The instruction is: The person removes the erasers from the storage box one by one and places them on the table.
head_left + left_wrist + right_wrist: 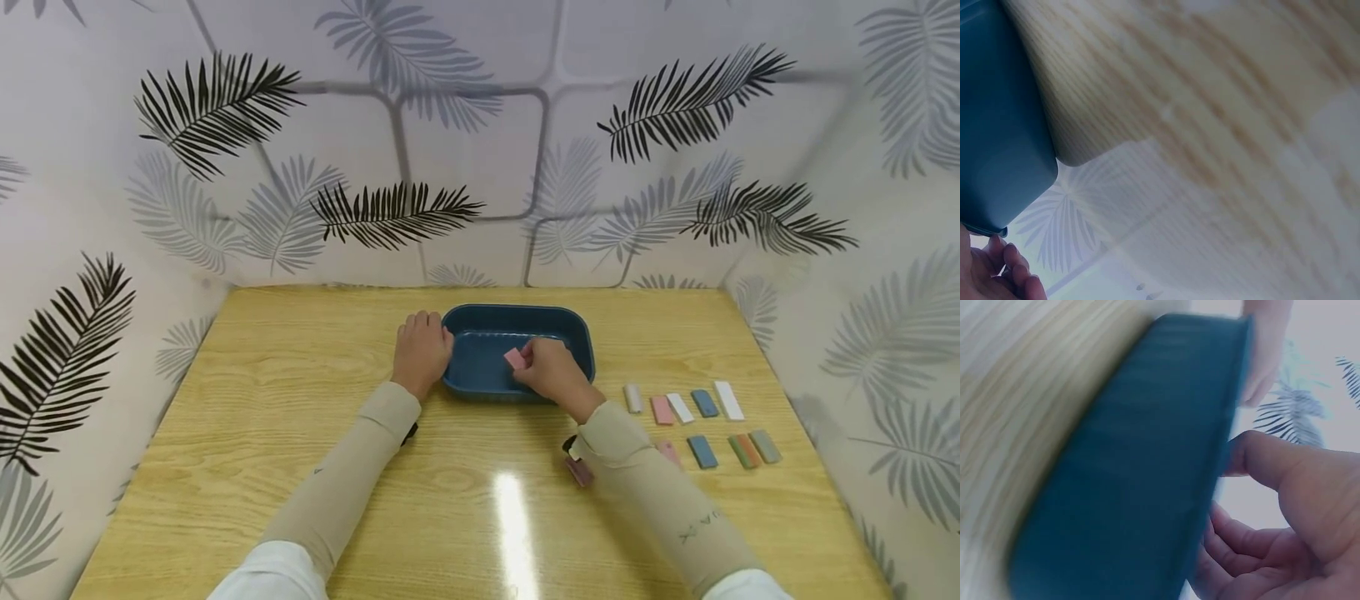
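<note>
A dark blue plastic tub [478, 371] stands at the back middle of the wooden table. My left hand [422, 352] grips its left rim, fingers curled; in the left wrist view those fingers [1017, 275] show at the tub's edge. Over the tub's inside, my right hand [553, 368] pinches a small flat pink block [515, 359], which looks like an eraser, between thumb and fingertips. In the right wrist view the tub wall [1129, 469] hides the fingertips of the right hand [1272, 531] and the pink block.
Right of the tub lie several small blocks in loose rows, among them a white one [728, 401], a blue one [702, 452] and an orange-green one [744, 451]. A dark pinkish piece [579, 472] lies by the right forearm. Leaf-patterned sheeting [465, 150] surrounds the table.
</note>
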A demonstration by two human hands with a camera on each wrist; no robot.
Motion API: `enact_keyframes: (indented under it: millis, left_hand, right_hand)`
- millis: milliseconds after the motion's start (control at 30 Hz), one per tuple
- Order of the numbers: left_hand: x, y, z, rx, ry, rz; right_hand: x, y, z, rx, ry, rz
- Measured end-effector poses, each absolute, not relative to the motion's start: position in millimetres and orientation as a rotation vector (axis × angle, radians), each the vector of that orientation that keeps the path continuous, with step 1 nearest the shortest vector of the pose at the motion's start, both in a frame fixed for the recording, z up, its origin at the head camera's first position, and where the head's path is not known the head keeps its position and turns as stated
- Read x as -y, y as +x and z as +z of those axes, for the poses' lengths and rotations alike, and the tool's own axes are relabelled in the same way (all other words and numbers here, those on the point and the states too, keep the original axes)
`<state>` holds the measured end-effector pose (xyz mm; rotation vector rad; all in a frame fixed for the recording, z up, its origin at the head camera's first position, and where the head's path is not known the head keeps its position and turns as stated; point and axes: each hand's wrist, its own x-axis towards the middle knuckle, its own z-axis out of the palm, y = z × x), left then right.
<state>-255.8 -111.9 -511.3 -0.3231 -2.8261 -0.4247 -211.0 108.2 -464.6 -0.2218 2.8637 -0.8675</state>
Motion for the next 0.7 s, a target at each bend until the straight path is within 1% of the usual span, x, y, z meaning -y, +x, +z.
enact_keyframes:
  millis: [333,533,700]
  left_hand:
    - [112,-257,-514,2.815,-0.316,-0.42]
    - [112,-257,-515,2.79,-0.328,-0.425]
    - [112,-256,-515,2.785,-0.333,-0.431]
  right_hand:
    - [-84,-173,-431,-2.838,-0.354,-0.962]
    - [-82,-143,-433,-2.872,-0.472,-0.941]
    - [-87,-118,-443,-2.876,-0.476,-0.919]
